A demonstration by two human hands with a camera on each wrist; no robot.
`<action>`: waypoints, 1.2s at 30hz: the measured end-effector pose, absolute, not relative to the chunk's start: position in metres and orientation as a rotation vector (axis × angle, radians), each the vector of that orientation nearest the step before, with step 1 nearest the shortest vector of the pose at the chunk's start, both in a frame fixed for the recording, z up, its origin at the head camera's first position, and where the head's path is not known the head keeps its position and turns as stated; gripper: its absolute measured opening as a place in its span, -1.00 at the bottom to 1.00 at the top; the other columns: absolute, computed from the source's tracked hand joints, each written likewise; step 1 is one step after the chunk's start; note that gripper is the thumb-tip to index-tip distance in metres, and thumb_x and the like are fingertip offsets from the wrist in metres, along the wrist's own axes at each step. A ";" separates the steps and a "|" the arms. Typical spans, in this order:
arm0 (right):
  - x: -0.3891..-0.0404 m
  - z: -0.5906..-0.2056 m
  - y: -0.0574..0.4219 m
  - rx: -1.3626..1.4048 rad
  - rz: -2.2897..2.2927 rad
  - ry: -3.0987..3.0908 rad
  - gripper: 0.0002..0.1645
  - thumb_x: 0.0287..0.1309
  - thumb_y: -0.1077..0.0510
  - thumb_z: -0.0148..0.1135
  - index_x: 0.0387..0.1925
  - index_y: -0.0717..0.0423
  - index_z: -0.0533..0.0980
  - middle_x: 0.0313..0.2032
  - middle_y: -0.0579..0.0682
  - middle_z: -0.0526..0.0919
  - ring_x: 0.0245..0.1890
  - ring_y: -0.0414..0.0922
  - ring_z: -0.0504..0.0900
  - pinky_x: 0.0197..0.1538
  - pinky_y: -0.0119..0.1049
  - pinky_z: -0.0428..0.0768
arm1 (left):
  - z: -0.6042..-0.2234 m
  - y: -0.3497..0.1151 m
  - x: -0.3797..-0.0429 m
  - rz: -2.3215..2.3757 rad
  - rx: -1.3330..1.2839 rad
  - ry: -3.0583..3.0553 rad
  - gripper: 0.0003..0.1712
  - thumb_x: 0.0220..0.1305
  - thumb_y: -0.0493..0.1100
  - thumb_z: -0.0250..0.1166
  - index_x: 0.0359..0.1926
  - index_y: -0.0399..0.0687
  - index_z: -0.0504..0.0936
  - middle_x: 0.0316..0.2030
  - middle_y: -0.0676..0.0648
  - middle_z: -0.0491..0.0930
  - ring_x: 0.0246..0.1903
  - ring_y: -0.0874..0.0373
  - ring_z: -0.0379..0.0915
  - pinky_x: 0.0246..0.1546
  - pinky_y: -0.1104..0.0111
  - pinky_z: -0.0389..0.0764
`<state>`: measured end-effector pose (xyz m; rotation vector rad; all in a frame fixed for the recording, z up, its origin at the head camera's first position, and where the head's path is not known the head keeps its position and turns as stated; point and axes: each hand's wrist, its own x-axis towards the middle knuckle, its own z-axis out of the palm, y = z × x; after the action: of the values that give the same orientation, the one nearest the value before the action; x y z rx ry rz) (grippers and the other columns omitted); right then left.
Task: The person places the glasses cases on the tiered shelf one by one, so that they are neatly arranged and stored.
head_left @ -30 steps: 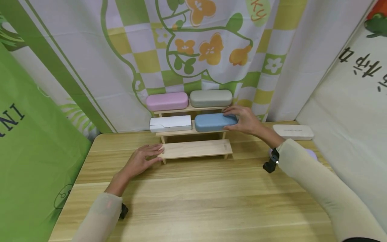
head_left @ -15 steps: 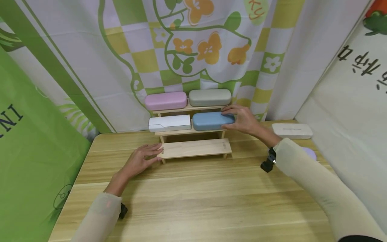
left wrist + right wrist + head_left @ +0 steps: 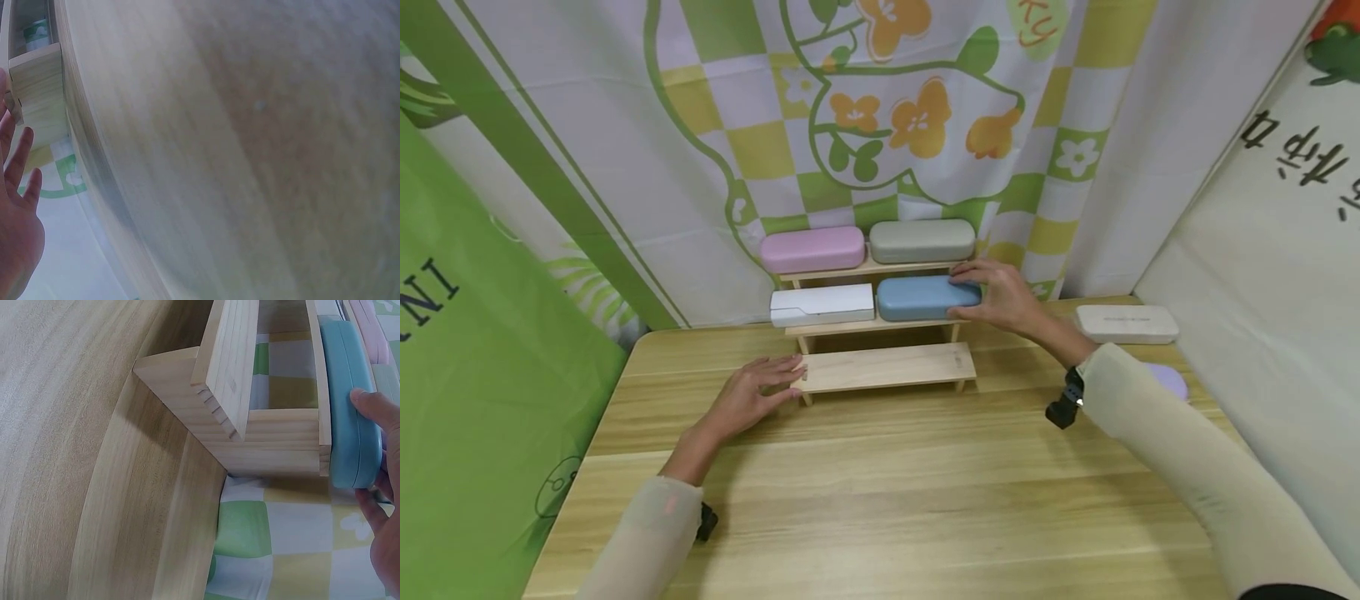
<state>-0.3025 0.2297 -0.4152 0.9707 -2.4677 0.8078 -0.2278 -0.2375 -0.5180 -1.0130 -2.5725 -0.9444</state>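
A blue glasses case (image 3: 917, 298) lies on the middle step of a three-step wooden display stand (image 3: 883, 368). My right hand (image 3: 1011, 293) grips the case's right end, thumb in front and fingers behind. The right wrist view shows the same blue case (image 3: 351, 400) resting along the step, with my thumb on its front. My left hand (image 3: 748, 396) touches the left end of the lowest step, its fingers fairly straight. To the left of the blue case sits a white glasses case (image 3: 823, 307). A pink case (image 3: 814, 249) and a grey-green case (image 3: 922, 242) share the top step.
At the table's right side lie a cream case (image 3: 1127, 323) and a lilac case (image 3: 1168, 382), the latter partly behind my right sleeve. A patterned curtain (image 3: 917, 100) hangs right behind the stand. The wooden table (image 3: 880, 492) extends in front.
My right hand has shifted the blue case slightly left, closer to the white case, and still holds it. My left hand has stayed at the stand's lowest step.
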 end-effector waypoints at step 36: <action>-0.271 -0.413 0.290 0.943 0.835 -2.508 -0.29 -0.22 0.26 0.77 0.08 0.27 0.72 0.14 0.26 0.73 0.19 0.30 0.64 0.21 0.30 0.60 | -0.519 -0.238 -0.229 -0.921 -1.028 -2.549 -0.51 0.21 -0.23 0.58 0.17 -0.12 0.76 0.29 -0.18 0.61 0.25 -0.26 0.60 0.34 -0.37 0.41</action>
<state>-0.2707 0.2899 -0.4133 0.9431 -2.5080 0.8352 -0.2290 -0.2380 -0.5193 -1.0277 -2.5490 -0.9206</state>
